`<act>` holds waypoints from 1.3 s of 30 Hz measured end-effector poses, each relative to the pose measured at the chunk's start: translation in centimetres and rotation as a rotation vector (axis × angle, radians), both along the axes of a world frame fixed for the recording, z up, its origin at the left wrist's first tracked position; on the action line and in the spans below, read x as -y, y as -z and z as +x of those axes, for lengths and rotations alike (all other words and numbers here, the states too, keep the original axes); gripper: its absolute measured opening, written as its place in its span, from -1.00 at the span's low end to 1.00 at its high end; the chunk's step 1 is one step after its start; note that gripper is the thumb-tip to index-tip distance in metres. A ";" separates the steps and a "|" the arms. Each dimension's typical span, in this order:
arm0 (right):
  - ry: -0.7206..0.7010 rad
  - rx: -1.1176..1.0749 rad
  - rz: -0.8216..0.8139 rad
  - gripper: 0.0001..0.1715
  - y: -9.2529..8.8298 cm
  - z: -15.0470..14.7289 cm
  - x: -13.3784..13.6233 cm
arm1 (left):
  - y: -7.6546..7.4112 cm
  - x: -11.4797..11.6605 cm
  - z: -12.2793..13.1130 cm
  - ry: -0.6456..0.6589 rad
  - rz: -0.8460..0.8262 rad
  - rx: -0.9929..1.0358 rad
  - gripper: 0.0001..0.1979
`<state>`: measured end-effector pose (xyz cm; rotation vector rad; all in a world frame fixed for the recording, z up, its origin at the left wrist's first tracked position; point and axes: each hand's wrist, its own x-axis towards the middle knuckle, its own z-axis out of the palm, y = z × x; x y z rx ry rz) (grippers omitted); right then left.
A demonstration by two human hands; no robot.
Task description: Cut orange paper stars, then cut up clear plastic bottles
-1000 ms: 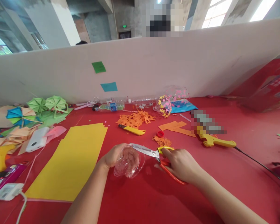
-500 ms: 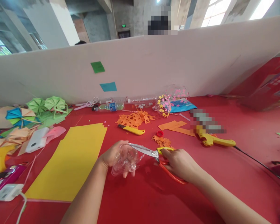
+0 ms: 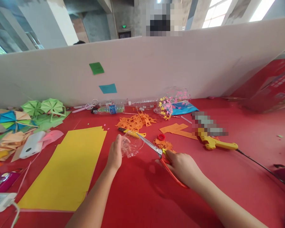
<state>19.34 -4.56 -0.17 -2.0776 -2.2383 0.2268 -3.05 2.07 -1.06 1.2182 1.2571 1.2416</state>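
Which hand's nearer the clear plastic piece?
Left. The left hand is right beside the clear plastic piece, on its left; the right hand is farther off to its right, gripping the scissors.

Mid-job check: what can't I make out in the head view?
All in head view:
Scissors: handle partly hidden by the right hand.
Clear plastic piece: contact with left hand unclear, see-through.
Bottle label: fine print too small.
Purple object: cut off by right edge.

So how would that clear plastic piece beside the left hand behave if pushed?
The clear plastic piece looks thin and see-through, so it's probably light for its size. Its shiny surface may be slippery, and its rounded form could let it roll.
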 end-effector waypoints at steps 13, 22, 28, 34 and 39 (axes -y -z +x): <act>-0.043 -0.005 0.075 -0.52 0.5 0.0 0.3 | -0.4 0.7 1.0 0.010 -0.033 0.010 -0.48; -0.042 0.020 0.087 -0.60 0.9 -0.2 0.3 | -0.2 0.5 0.8 0.076 0.004 0.049 -0.47; -0.038 0.021 0.080 -0.67 0.9 -0.2 0.2 | -0.2 0.3 0.4 0.101 -0.020 0.094 -0.50; -0.042 0.061 0.090 -0.69 0.7 0.0 0.2 | -0.5 0.0 -0.3 0.204 -0.024 0.067 -0.47; -0.082 0.058 0.158 -0.56 0.5 -0.1 0.2 | -0.8 0.1 -0.2 0.359 -0.048 0.080 -0.46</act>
